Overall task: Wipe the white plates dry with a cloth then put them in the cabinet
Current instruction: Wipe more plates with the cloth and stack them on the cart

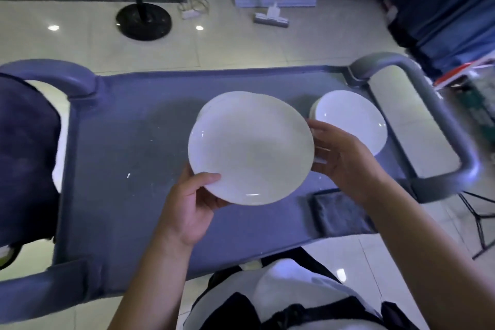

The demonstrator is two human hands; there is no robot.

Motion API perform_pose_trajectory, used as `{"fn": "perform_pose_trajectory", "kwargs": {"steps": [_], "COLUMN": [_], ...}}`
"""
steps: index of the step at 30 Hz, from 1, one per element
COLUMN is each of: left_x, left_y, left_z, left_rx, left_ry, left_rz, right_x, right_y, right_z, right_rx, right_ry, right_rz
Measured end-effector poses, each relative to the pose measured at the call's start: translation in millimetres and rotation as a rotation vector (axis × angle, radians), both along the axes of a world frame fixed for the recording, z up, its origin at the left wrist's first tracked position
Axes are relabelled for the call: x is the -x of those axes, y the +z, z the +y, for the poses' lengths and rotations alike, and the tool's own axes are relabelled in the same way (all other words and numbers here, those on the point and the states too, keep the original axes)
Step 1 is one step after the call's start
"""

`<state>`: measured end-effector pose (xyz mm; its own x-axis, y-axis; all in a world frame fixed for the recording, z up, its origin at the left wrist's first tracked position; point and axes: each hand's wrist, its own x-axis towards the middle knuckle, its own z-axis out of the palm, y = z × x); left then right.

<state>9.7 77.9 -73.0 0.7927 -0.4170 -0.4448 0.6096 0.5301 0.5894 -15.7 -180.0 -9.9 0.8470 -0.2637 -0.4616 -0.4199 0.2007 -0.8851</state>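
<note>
Fingers (211, 178) of the left hand (190, 206) are curled round the near-left rim of a round white ceramic plate (250, 149), thumb on top, while the right hand (340, 158) is laid with relaxed fingers against its right rim. That plate is held level above the grey-blue table (128, 158), over the edge of a second white plate (214, 104) that shows behind it. Another white plate stack (353, 122) stands just right, and a folded dark grey cloth (340, 214) lies near the front edge.

White plates on a blue-grey cart

Plates (250, 147) plain white; cart (128, 147) blue-grey; cloth (337, 211) dark grey; floor (241, 45) cream tiles.
</note>
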Motion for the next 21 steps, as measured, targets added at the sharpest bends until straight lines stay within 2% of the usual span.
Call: {"fn": "perform_pose_trajectory", "kwargs": {"steps": [2,4,6,10,11,16,21], "left_x": [2,4,4,-2,-3,-1,2], "left_y": [-1,-3,-4,-4,-2,9,13], "left_z": [-12,-21,-27,-31,-32,-38,-50], "left_rx": [-0.048,-0.093,-0.129,-0.108,-0.115,-0.181,-0.224], "left_ry": [-0.048,-0.063,-0.067,-0.096,-0.101,-0.117,-0.149], "left_rz": [-0.059,-0.117,-0.133,-0.116,-0.124,-0.159,-0.212], "right_x": [23,53,85,148,160,163,155], "right_y": [-12,-29,-48,-106,-120,-138,-135], "right_z": [-32,-60,-73,-72,-72,-90,-109], "right_rx": [0.224,0.587,0.859,1.192,1.287,1.44,1.436], "right_ry": [-0.082,-0.035,0.134,0.738,0.783,0.692,0.708], "right_rz": [0.077,0.193,0.31,0.422,0.395,0.151,0.059]}}
